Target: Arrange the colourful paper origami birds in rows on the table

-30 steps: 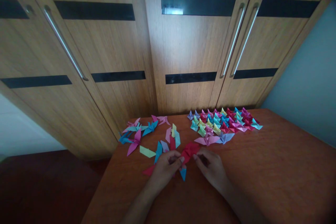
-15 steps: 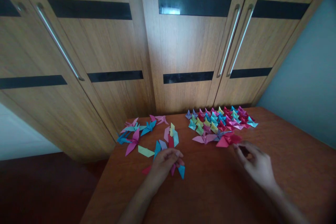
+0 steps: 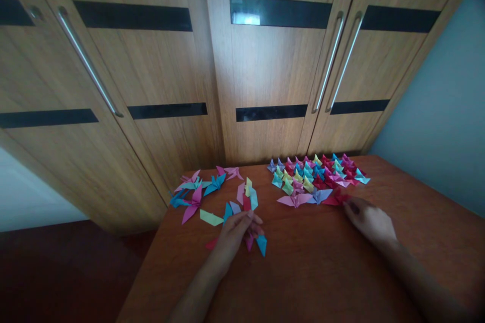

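My right hand (image 3: 369,218) pinches the near edge of a red paper crane (image 3: 335,197), slightly blurred. That crane lies at the right end of a front row, beside a lavender paper crane (image 3: 320,195) and a pink paper crane (image 3: 295,200). Over a loose cluster of folded paper pieces hovers my left hand (image 3: 237,234), fingers loosely bent and apart, with nothing seen in them. Around it lie a blue folded piece (image 3: 261,245), a magenta one (image 3: 249,243) and a light green one (image 3: 211,218). The hand hides part of this cluster.
Behind the front row stand several rows of small colourful paper cranes (image 3: 318,174). More cranes with spread wings, among them a magenta one (image 3: 193,205), lie at the table's (image 3: 303,277) back left. A wooden wardrobe (image 3: 265,70) rises directly behind the table.
The red crane has moved right and back, beside the lavender crane, which now shows more fully. My right hand went with it. My left hand has stayed nearly still, its fingers a little more spread.
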